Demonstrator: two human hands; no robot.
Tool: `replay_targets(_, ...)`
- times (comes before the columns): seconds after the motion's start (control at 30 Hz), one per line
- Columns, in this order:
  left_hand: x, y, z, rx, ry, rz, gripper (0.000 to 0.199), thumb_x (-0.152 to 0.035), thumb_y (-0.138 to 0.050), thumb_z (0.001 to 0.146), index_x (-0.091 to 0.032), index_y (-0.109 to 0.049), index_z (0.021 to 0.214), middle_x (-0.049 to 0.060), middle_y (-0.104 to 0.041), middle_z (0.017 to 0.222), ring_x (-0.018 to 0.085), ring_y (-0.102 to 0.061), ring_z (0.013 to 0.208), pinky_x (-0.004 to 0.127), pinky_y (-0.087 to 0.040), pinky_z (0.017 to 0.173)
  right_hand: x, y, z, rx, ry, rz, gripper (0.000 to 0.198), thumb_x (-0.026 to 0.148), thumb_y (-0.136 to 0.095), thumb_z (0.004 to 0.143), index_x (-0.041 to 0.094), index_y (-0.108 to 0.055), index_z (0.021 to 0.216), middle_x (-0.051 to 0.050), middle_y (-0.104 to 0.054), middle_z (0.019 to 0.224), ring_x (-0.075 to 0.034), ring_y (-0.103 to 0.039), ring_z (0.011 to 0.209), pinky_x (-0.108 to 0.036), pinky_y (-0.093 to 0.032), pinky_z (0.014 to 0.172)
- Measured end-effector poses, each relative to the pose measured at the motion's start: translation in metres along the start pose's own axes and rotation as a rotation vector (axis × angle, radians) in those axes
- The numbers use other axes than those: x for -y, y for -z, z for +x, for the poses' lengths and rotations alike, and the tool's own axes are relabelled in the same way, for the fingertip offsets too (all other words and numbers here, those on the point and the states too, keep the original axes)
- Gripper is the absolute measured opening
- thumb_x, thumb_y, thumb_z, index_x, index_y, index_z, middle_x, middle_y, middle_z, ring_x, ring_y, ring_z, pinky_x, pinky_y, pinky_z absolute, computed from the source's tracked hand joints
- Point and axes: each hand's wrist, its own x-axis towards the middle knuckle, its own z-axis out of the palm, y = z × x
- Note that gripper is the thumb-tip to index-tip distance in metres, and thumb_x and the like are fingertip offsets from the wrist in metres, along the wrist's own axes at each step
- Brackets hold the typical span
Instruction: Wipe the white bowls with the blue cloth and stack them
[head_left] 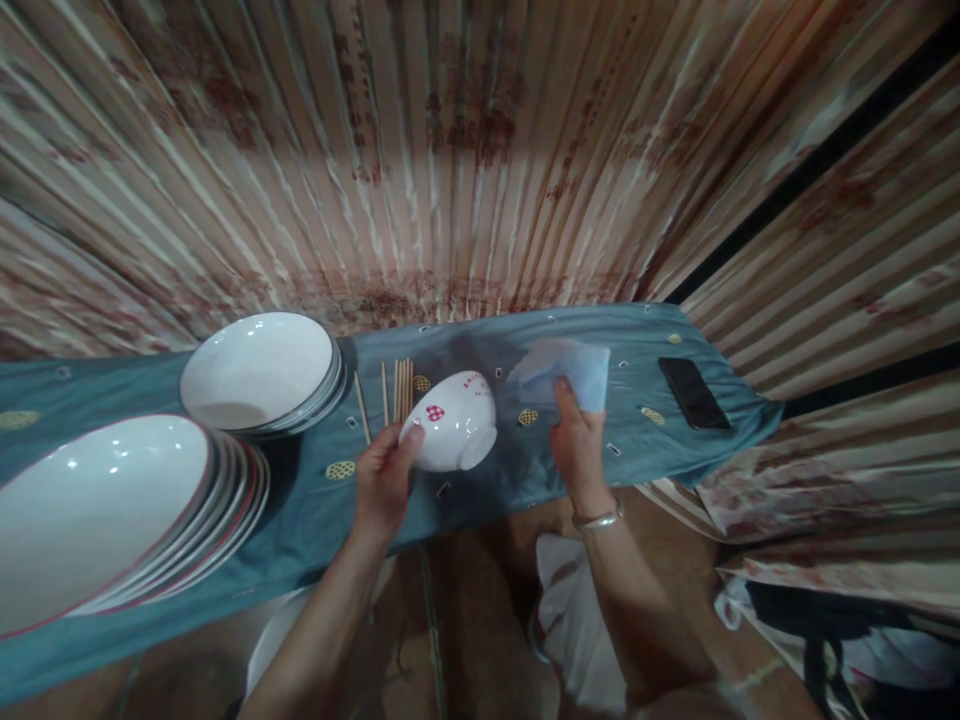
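Note:
My left hand (386,478) grips a white bowl (459,425) by its rim, thumb on the outside. The bowl is tilted on its side above the table, its foot toward the lower right, with red hearts and small red print on the wall. In my right hand (579,440) is a thin, pale blue-white cloth or tissue (574,372), pinched under the thumb and apart from the bowl. A bracelet circles that wrist. Just behind my left hand, several wooden chopsticks (403,385) lie side by side.
A stack of white plates (259,370) stands at the left, and a nearer stack of red-rimmed plates (105,510) beside it. A black phone (694,393) lies at the right end of the blue-green tablecloth (510,490). Pleated curtains (465,180) hang behind.

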Motion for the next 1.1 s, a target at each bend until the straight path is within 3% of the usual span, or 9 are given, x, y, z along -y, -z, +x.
replay_targets(0.1,0.002,-0.007,-0.006,0.018,0.111,-0.129,0.036,-0.048,-0.084,0.062,-0.016,-0.073,0.073,0.001,-0.066,0.066,0.011,-0.056,0.061,0.022,-0.043,0.057,0.004,-0.008,-0.022,0.168,0.157,-0.198,0.040,0.045,-0.054,0.092,0.014,-0.069,0.110,-0.012,-0.072,0.107,-0.026,-0.068,0.105,-0.041,-0.056,0.092)
replay_targets(0.2,0.000,-0.010,-0.009,0.024,0.134,-0.162,0.032,-0.043,-0.086,0.060,-0.016,-0.072,0.069,-0.001,-0.064,0.062,0.009,-0.054,0.057,0.020,-0.043,0.055,0.008,-0.019,-0.045,0.571,0.609,-0.489,0.056,0.040,-0.043,0.097,0.014,-0.043,0.147,-0.017,-0.043,0.153,-0.030,-0.036,0.145,-0.052,-0.034,0.117)
replay_targets(0.27,-0.001,-0.008,-0.010,0.003,0.149,-0.178,0.033,-0.041,-0.088,0.055,-0.016,-0.071,0.068,-0.003,-0.063,0.060,0.007,-0.052,0.054,0.019,-0.042,0.054,0.009,-0.025,-0.056,0.663,0.790,-0.697,0.057,0.039,-0.044,0.098,0.017,-0.038,0.151,-0.016,-0.030,0.160,-0.032,-0.016,0.152,-0.058,-0.023,0.119)
replay_targets(0.33,-0.003,-0.006,-0.010,-0.025,0.176,-0.183,0.035,-0.040,-0.090,0.050,-0.016,-0.071,0.067,-0.003,-0.065,0.061,0.007,-0.053,0.054,0.019,-0.043,0.055,0.009,-0.029,-0.064,0.662,0.865,-0.859,0.059,0.045,-0.051,0.096,0.022,-0.041,0.149,-0.016,-0.026,0.162,-0.036,-0.008,0.153,-0.062,-0.020,0.118)
replay_targets(0.5,-0.010,-0.005,-0.011,-0.047,0.210,-0.211,0.039,-0.042,-0.090,0.049,-0.018,-0.073,0.074,-0.003,-0.069,0.068,0.009,-0.058,0.060,0.020,-0.045,0.059,0.008,-0.032,-0.068,0.663,0.887,-0.986,0.067,0.057,-0.053,0.093,0.024,-0.040,0.150,-0.014,-0.029,0.161,-0.038,-0.008,0.152,-0.063,-0.021,0.116)
replay_targets(0.67,-0.010,-0.007,-0.011,-0.054,0.239,-0.248,0.042,-0.045,-0.092,0.045,-0.016,-0.071,0.067,-0.003,-0.066,0.062,0.008,-0.056,0.058,0.019,-0.046,0.057,0.004,-0.031,-0.067,0.652,0.805,-0.919,0.061,0.055,-0.044,0.097,0.026,-0.040,0.150,-0.010,-0.031,0.161,-0.034,-0.007,0.153,-0.060,-0.018,0.118)
replay_targets(0.77,-0.006,-0.007,-0.009,-0.065,0.214,-0.255,0.037,-0.043,-0.089,0.052,-0.016,-0.069,0.065,-0.003,-0.066,0.061,0.009,-0.057,0.056,0.021,-0.047,0.057,0.001,-0.029,-0.065,0.656,0.730,-0.841,0.060,0.054,-0.043,0.097,0.027,-0.037,0.151,-0.008,-0.028,0.163,-0.034,-0.007,0.153,-0.061,-0.019,0.119)
replay_targets(1.1,-0.003,-0.004,-0.009,-0.014,0.233,-0.304,0.037,-0.042,-0.083,0.065,-0.013,-0.074,0.087,0.009,-0.078,0.089,0.025,-0.071,0.091,0.036,-0.055,0.087,-0.009,-0.021,-0.058,0.624,0.516,-0.571,0.057,0.044,-0.034,0.102,0.028,-0.025,0.156,-0.006,-0.022,0.165,-0.025,-0.015,0.154,-0.053,-0.021,0.123)
